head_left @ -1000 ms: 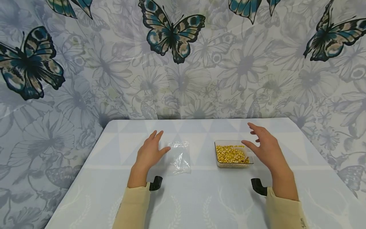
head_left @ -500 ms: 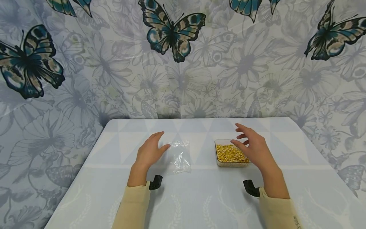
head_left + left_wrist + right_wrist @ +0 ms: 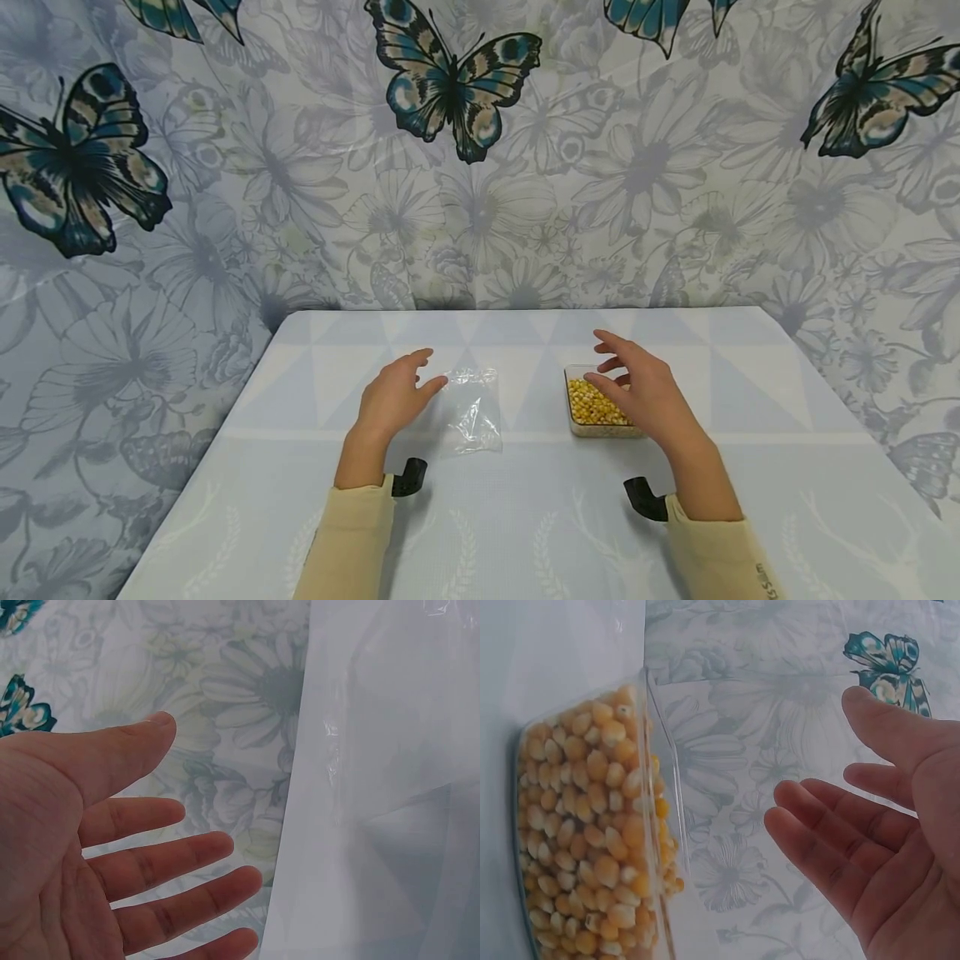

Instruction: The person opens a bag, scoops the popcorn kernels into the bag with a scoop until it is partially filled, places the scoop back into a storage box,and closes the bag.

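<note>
A clear box [image 3: 604,432] full of yellow corn kernels [image 3: 590,403] stands on the table, right of the middle. Over its right side hovers my right hand [image 3: 651,393], fingers loosely bent and holding nothing, covering part of the corn from the head camera. In the right wrist view the kernels [image 3: 585,825] show through the box wall, apart from the fingers. A flat clear plastic bag [image 3: 477,415] lies left of the box. My left hand [image 3: 392,403] is just left of the bag, with its thumb near the bag's upper left corner; its fingers [image 3: 176,862] are spread and hold nothing.
The table [image 3: 525,517] has a pale patterned cover, and its back edge meets a butterfly-print wall covering [image 3: 480,225]. Black curved pieces [image 3: 409,477] stick out from both sleeve cuffs. Bag and box lie apart, with table cover between them.
My right hand has moved left from the box's right edge to over the corn, covering more of it. My left hand has barely moved; bag and box stay in place.
</note>
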